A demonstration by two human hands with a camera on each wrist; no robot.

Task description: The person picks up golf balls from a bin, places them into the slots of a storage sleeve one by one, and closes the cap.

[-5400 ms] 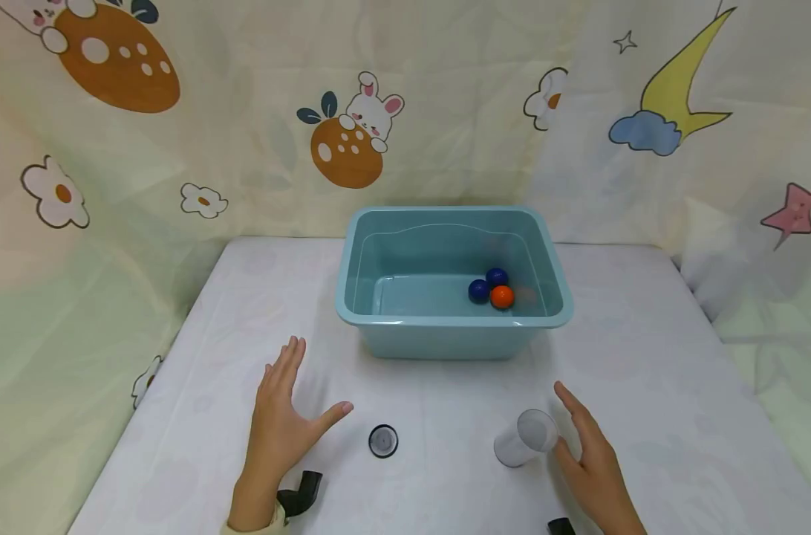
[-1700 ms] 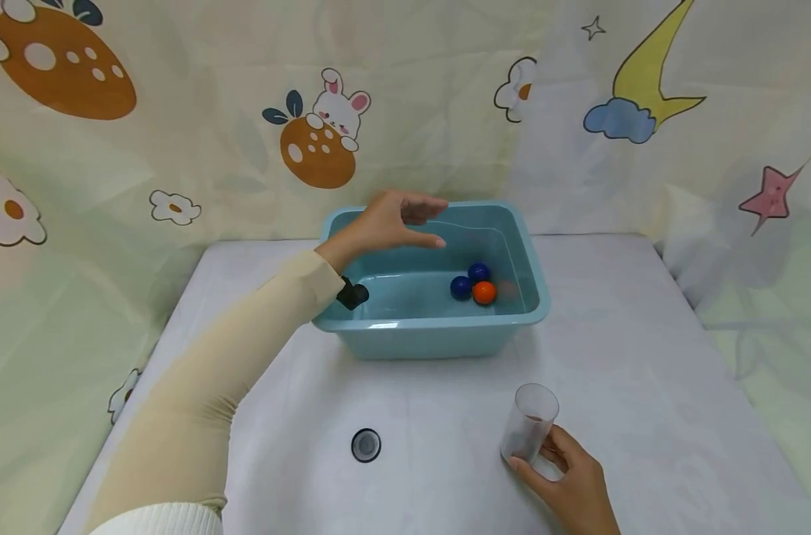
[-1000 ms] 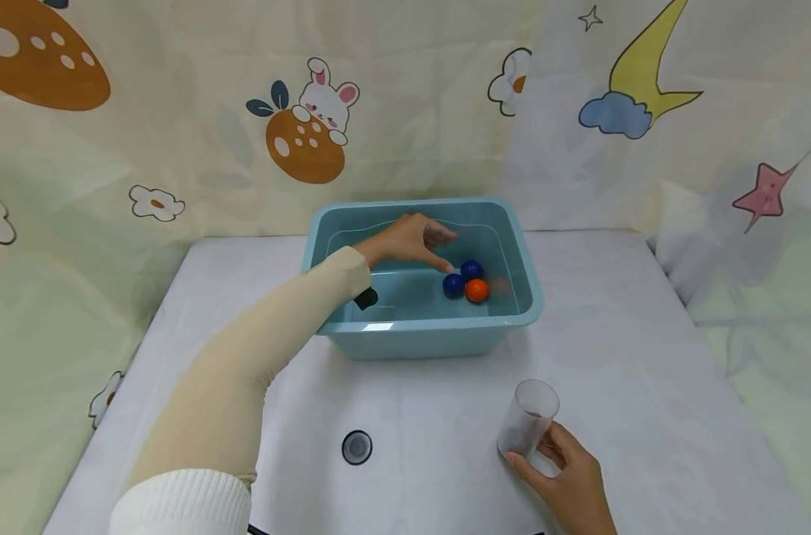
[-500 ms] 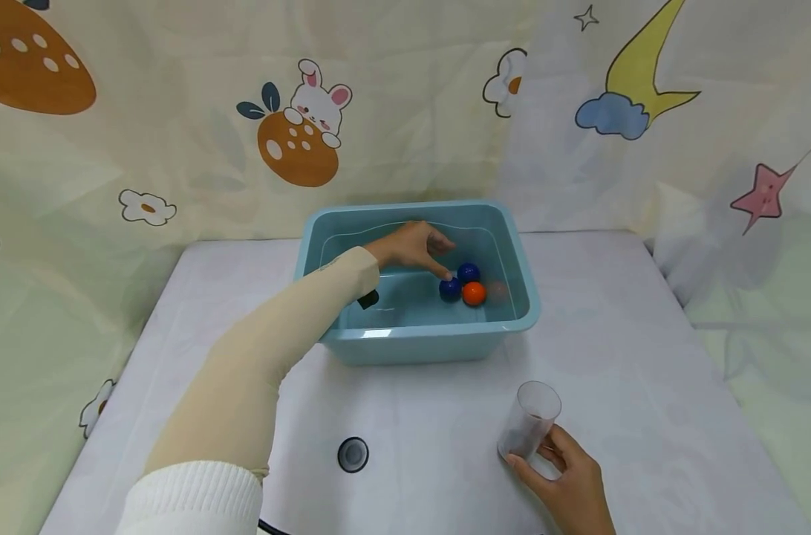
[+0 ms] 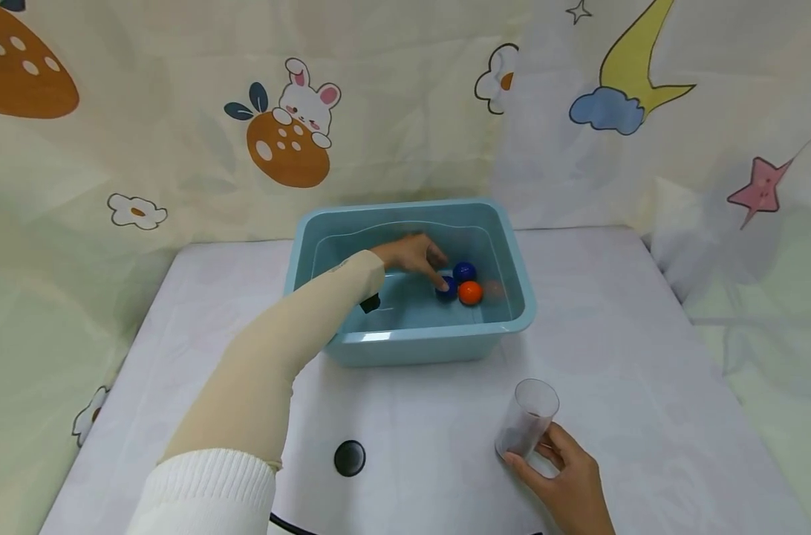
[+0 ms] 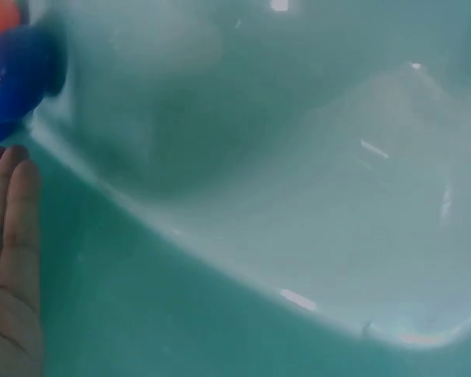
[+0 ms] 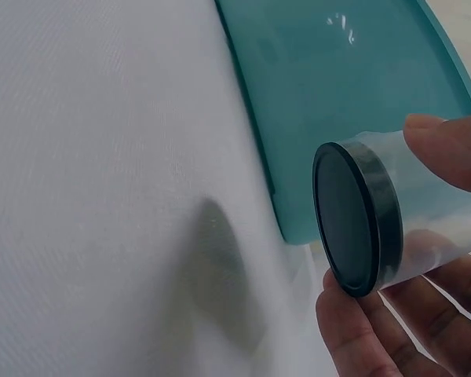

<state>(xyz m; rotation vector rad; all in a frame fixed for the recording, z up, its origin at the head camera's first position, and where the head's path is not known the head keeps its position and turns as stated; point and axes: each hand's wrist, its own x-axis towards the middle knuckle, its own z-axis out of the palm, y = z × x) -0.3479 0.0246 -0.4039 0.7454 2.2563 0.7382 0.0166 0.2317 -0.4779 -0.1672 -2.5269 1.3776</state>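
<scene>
Inside the teal tub, my left hand reaches down with its thumb over the nearer-left blue ball. In the left wrist view its straight fingers lie just below a blue ball, with a small gap visible. Another blue ball and an orange ball sit close beside it. My right hand grips a clear plastic cylinder, its mouth upward. The right wrist view shows the cylinder's black bottom held off the tablecloth, thumb on one side and fingers on the other.
A small round black lid lies on the white-covered table, in front of the tub. A black cable runs near the left sleeve. Printed cloth hangs behind and at both sides.
My left hand has moved from over the table into the tub, lowering to the blue ball. My right hand, earlier beside the cylinder, has taken hold of it and then stayed nearly still.
</scene>
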